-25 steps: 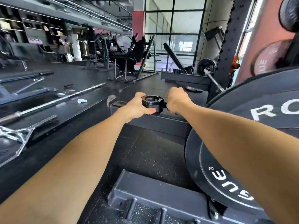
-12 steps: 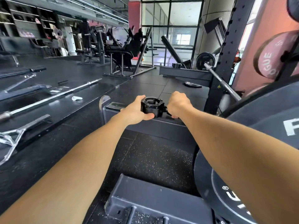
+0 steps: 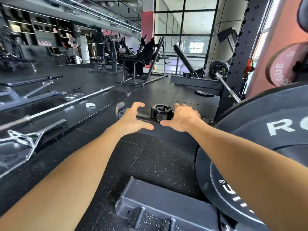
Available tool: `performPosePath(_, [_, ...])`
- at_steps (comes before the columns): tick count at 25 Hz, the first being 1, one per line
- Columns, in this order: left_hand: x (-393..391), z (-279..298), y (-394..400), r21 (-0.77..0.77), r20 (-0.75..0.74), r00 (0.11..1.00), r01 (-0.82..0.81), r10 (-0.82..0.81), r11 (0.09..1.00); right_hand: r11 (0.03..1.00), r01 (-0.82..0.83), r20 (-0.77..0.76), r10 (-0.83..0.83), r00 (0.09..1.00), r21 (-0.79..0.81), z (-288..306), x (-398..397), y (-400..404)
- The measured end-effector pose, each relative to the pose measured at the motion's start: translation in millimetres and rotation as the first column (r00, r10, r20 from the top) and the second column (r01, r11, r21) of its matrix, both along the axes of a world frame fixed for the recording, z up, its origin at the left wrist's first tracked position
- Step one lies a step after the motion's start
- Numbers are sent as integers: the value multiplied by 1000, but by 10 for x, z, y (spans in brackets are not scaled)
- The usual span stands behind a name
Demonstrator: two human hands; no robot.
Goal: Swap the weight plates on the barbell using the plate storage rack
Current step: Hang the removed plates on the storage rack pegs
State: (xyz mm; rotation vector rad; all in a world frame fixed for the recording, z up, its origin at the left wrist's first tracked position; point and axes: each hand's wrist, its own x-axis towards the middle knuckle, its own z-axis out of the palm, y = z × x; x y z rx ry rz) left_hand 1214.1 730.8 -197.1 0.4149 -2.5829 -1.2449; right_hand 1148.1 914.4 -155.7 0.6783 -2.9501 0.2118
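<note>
Collar (image 3: 160, 112) ridged black plastic, ringed, between spread hands

Head camera, wide-angle: looking forward and down along both outstretched forearms, facing the gym floor and far windows (image 3: 183, 30). Sitting close above a black plate (image 3: 275, 130) at right, nearer still to a grey beam (image 3: 166, 202) at bottom edge. No second view sharing the scene.

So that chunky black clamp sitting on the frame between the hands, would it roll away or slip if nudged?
Probably not. The collar lies flat on the grey beam, ring opening upward, so it should slide rather than roll. Its lobed, blocky outline suggests a rigid, grippy shape. It looks light enough for one hand, though that is a guess.
</note>
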Motion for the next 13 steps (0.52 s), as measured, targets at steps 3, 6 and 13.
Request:
performPosePath(3, [317,40,141,-27,12,1000,-7,7,1000,996,-88,-20,88,996,6,-19,338,131])
performPosePath(6, [651,57,361,-24,16,1000,-13,14,1000,984,-169,10,170,985,-57,-30,691,336])
performPosePath(13, [1386,259,1208,-16,-35,999,37,-37,999,951,-211,27,222,975,-225,139,1493,1352])
